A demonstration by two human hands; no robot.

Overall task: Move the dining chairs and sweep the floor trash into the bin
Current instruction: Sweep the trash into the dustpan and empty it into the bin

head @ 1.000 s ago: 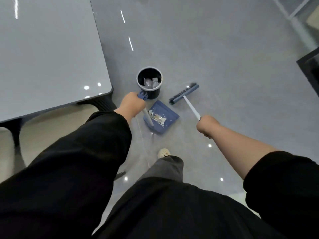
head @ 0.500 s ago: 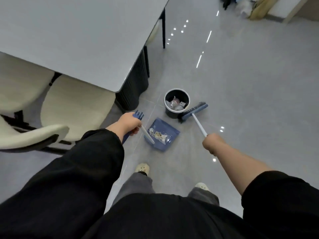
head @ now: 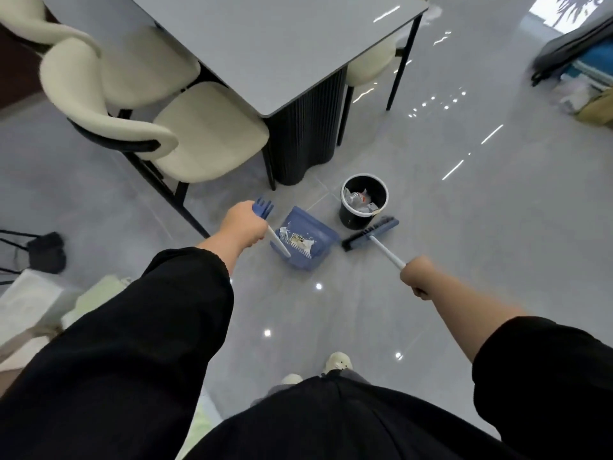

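My left hand (head: 246, 224) grips the white handle of a blue dustpan (head: 305, 239), which rests on the grey floor with wrappers and scraps in it. My right hand (head: 418, 275) grips the white handle of a blue broom (head: 371, 234); its brush head lies on the floor just right of the dustpan. A black bin (head: 364, 200) with trash inside stands right behind the brush head. Two cream dining chairs (head: 199, 137) are tucked at the left side of the grey table (head: 282, 44), and a third chair (head: 373, 66) sits at its far side.
The table's dark fluted pedestal (head: 305, 141) stands just behind the dustpan and bin. A black stand and pale bags (head: 43, 250) sit at the left. A suitcase and bags (head: 577, 61) lie at the far right. My shoes (head: 336, 361) are below the tools.
The view has swung left and pulled back, showing more chairs and table. Dustpan, broom and bin keep nearly the same places relative to each other. Both hands keep their grips.
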